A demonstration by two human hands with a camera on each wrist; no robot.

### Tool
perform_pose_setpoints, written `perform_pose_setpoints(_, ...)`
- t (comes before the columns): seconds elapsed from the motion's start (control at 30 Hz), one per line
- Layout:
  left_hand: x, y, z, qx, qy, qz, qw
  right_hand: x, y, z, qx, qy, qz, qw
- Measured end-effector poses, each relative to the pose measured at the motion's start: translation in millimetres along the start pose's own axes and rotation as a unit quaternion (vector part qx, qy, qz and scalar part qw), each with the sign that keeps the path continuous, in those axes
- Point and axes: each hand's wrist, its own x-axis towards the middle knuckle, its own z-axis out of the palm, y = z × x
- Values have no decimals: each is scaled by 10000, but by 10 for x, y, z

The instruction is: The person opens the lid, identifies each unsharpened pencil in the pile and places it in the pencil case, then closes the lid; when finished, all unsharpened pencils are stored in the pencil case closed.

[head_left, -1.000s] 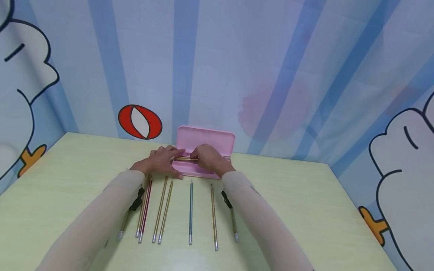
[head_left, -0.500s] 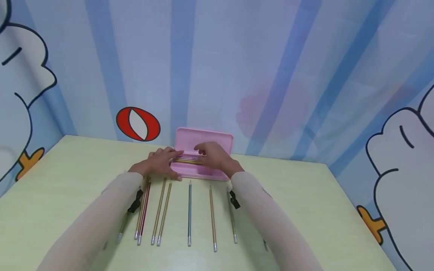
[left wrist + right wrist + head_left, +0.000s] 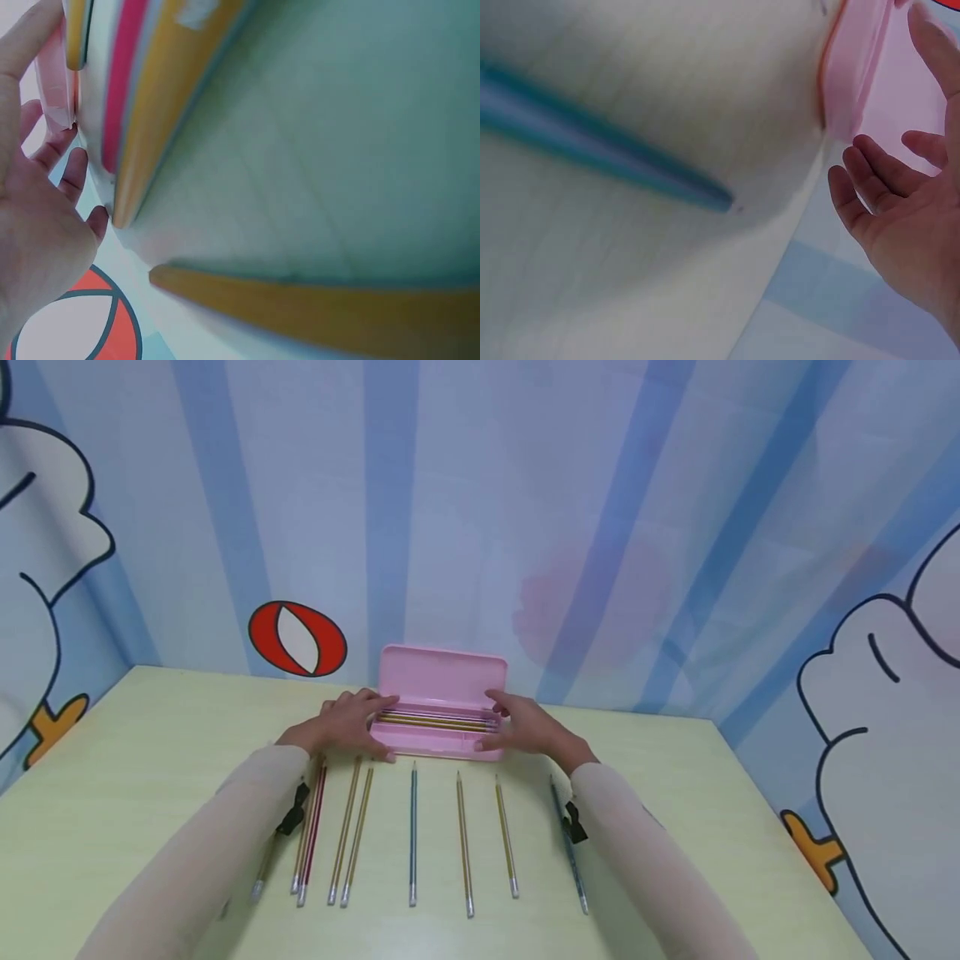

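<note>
Against the back of the table stands a pink pencil case (image 3: 444,677), its lid raised. Several pencils (image 3: 431,721) lie lengthwise inside it. My left hand (image 3: 345,725) holds the case's left end, thumb at the front corner and index finger toward the back. At the right end is my right hand (image 3: 531,727), thumb and index finger spread around that end. In the right wrist view, its other fingers (image 3: 859,199) are loosely bent and hold nothing. The left wrist view shows the left hand's fingers (image 3: 73,176) beside the end of the case.
Loose pencils lie in a row before the case: a red pencil (image 3: 312,835), a blue pencil (image 3: 413,843), several gold ones, including one gold pencil (image 3: 464,852), and a dark teal pencil (image 3: 567,843) by the right sleeve. A patterned curtain (image 3: 450,510) hangs behind the table.
The right hand has come out of the case, letting go of the pencils inside, and moved right to the case's right end. The left hand stays at the left end.
</note>
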Motion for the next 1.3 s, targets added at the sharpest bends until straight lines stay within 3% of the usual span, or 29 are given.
perform_pose_setpoints(0.2,-5,9,-18,-52,29,33,10000,-72,135,-9,-232,-178,182,9994)
perform_pose_setpoints(0.37,-1,21,-20,-47,18,84,10000,-47,189,20,-279,-333,41,9990)
perform_pose_setpoints(0.53,-9,26,-14,-20,36,102,9999,0,188,49,-279,-322,-120,9990)
perform_pose_setpoints(0.77,-20,30,-1,-6,45,108,9999,21,163,88,-197,-248,105,9994)
perform_pose_setpoints(1.3,-4,18,-5,48,-19,140,9999,60,144,84,-360,-212,158,9990)
